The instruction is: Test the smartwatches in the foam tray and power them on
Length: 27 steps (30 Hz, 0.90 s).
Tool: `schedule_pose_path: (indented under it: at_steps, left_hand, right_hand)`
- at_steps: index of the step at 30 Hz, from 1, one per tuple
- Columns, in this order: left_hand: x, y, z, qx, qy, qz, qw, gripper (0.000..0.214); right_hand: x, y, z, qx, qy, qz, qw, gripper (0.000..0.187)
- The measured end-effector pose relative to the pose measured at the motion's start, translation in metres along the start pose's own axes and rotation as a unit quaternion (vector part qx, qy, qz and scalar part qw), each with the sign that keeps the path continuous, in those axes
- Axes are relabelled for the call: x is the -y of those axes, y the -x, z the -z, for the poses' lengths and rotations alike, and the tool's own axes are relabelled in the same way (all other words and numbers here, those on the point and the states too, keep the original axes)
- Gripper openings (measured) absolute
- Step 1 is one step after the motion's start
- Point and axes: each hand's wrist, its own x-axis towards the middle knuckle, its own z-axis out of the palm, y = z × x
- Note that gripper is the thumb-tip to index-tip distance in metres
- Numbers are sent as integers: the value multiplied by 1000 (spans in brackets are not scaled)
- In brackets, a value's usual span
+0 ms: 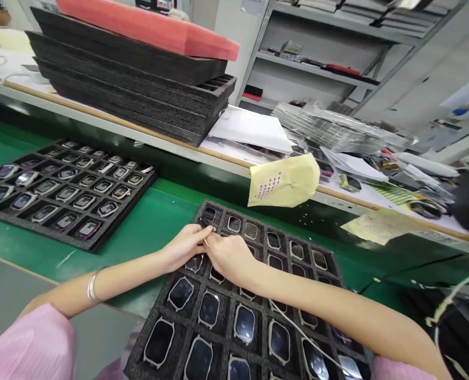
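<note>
- Both hands placed at the far left corner of the near black tray (193,319), above its cells; fingertips brought together.
- Left hand (187,247): entered over the tray's left edge; thumb and fingers closed in a pinch on a small piece (211,228), mostly hidden, identity cannot be told.
- Right hand (230,258): curled closed, forearm laid across above the tray from its right edge; fingertips met with the left's at the same piece.
- Piece located right at the fingertips, just inside the tray's far left corner.
- Watch units (244,324) seated one per cell, dark faces up; nearest ones seen just below and right of the hands, some covered by the right forearm.
- White cable (309,338) seen below the right forearm, run toward the tray's near right corner.
- Second tray (125,214), also filled with watches, set on the green surface (171,211) toward its left end, well apart from the hands.
- Stacked black foam trays (131,89) topped with red foam (151,29), set on the raised shelf.
</note>
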Motion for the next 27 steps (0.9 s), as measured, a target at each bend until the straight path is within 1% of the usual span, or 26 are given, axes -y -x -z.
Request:
schedule_pose_path:
  at_steps: [1,3,4,5,6,8,10,11,13,15,18,21,24,25,27]
  left_hand:
    - [-1,-4,3,-13,-2,-7,1000,30]
    - [-5,-11,10,-29,4,-12,999,28]
    - [-7,-14,13,-34,7,-15,999,26]
    - [-9,-16,15,-34,8,-13,999,24]
    - [-9,-17,16,-26,4,-5,1000,22]
    - [-8,-16,14,11,-21,24,999,21]
    - [-3,-15,10,62,-58,61,995,24]
    - [-1,-14,7,84,-75,79,990,27]
    - [4,-15,3,109,-93,105,984,31]
    - [7,-18,1,116,-93,110,983,33]
    - [10,-23,2,119,-91,106,983,38]
    - [13,-27,5,112,-123,93,982,40]
    - [16,-27,8,103,-155,83,979,37]
    - [17,-28,8,102,-164,84,978,37]
    - [18,-28,9,106,-183,87,974,37]
  right_hand:
    - [-4,-3,1,-14,-32,28,999,22]
    - [-22,-9,4,-77,-114,67,988,25]
    - [-34,-14,4,-112,-148,67,980,26]
    - [-47,-20,4,-143,-162,45,975,28]
    - [-61,-28,2,-157,-154,10,976,29]
    - [-84,-45,-4,-134,-145,1,980,26]
    - [-96,-61,-12,-98,-140,19,985,25]
    - [-98,-68,-15,-82,-135,26,987,27]
    - [-95,-79,-20,-57,-124,28,990,32]
    - [-88,-87,-21,-41,-116,19,992,35]
    - [-83,-94,-21,-35,-120,-1,992,33]
    - [-87,-90,-20,-58,-144,-21,988,31]
    - [-95,-65,-16,-92,-197,-19,976,37]
    - [-97,-52,-14,-105,-226,-13,968,39]
    - [-97,-24,-11,-152,-332,16,931,40]
